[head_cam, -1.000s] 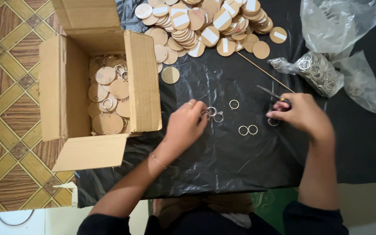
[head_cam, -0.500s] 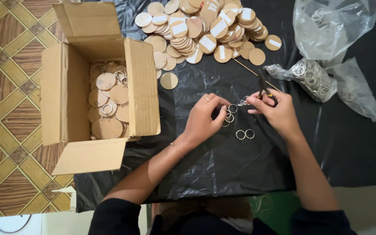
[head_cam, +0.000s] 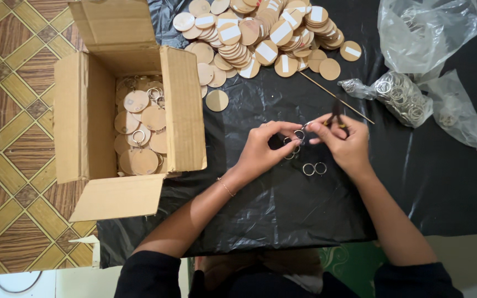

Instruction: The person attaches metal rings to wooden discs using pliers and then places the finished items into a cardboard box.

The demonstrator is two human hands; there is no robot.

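Working from the near edge: two dark sleeves [head_cam: 155, 273], forearms reaching away over a black plastic sheet [head_cam: 282, 209] spread on a patterned tile floor [head_cam: 12, 138].

Pair of loose metal rings [head_cam: 314, 169]: flat on the sheet, touching each other, just near of the hands.

Left hand [head_cam: 260, 148]: fingers curled narrow, thumb and forefinger pinched on a small ring [head_cam: 299, 134]. More rings [head_cam: 291, 149] lie under and just beside the fingertips; their number cannot be told.

Right hand [head_cam: 344, 142]: closed around small dark pliers [head_cam: 336, 112], tips pointing left toward the pinched ring. Both hands meet at mid-sheet, fingertips almost touching.

Cardboard box [head_cam: 186, 110]: left of the hands, on its side, flaps open, half on the sheet and half on the floor. Holds round wooden discs [head_cam: 139, 129], several with rings fitted.

Single disc [head_cam: 217, 100]: flat on the sheet, between the box and the hands, a little farther off.

Thin wooden stick [head_cam: 335, 97]: lying aslant, just far of the right hand.

Clear bag of rings [head_cam: 401, 98]: far right of the hands, bunched; a second, nearly empty bag [head_cam: 456, 118] to its right; a larger crumpled bag [head_cam: 429, 33] beyond.

Heap of discs [head_cam: 266, 33]: far centre, many bearing a pale strip, overlapping loosely.
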